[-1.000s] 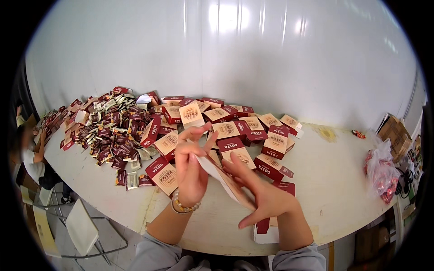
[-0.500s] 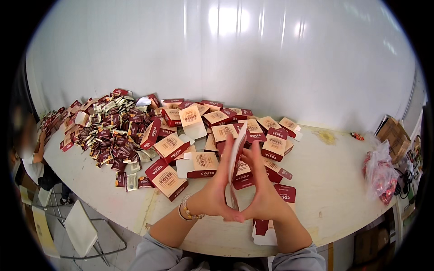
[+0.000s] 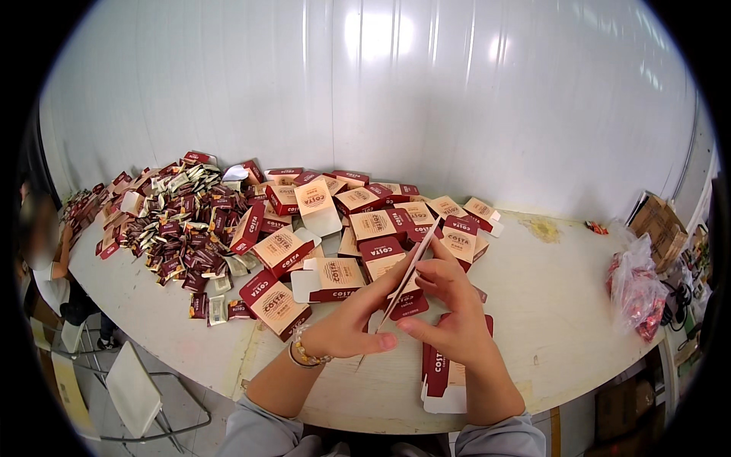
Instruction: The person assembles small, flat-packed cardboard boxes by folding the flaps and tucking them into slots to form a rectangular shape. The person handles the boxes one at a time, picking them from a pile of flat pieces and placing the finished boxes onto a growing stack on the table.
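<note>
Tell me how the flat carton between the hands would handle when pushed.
The flat carton is probably light, showing as a thin edge between left hand and right hand. It may be fairly stiff, as that edge runs nearly straight. Stood on so narrow an edge, it would likely tip.

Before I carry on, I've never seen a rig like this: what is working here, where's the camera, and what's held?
There's no machine: these are a person's bare hands, the left hand and right hand. The view comes from a wide fisheye camera worn on the head, looking down, so straight edges bend near the rim. Between the hands is a thin flat piece, seen nearly edge-on, possibly a flattened carton. On the pale table lie beige-and-dark-red boxes, with a heap of small packets to the left. Beside the right forearm is a carton with a white flap.
</note>
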Demonstrator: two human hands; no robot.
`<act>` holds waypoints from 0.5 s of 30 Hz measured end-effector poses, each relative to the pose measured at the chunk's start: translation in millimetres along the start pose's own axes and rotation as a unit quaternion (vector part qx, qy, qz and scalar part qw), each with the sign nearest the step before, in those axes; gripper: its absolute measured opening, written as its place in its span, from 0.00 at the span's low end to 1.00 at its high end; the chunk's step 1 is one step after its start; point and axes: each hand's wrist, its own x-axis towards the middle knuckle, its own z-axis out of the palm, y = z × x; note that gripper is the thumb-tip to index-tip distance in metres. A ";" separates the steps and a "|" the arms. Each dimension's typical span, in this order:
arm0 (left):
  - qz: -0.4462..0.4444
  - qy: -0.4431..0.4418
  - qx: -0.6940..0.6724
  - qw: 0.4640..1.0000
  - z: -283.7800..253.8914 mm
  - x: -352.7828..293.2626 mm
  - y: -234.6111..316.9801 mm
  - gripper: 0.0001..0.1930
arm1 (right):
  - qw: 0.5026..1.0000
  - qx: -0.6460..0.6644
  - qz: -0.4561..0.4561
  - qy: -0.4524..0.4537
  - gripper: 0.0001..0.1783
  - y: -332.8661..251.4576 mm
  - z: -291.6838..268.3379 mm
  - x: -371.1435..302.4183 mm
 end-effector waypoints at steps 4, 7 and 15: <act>0.000 -0.030 0.079 0.996 -7.4 5.3 4.7 0.60 | 0.999 -0.038 -0.019 -0.002 0.36 -6.5 -1.5 3.9; 0.008 -0.026 0.129 0.991 -7.4 6.9 9.1 0.61 | 0.996 -0.073 -0.034 -0.026 0.33 -1.4 -8.4 4.6; -0.003 0.271 0.060 0.961 -9.9 8.5 2.3 0.29 | 0.989 0.128 -0.034 0.072 0.36 8.4 -3.3 -2.8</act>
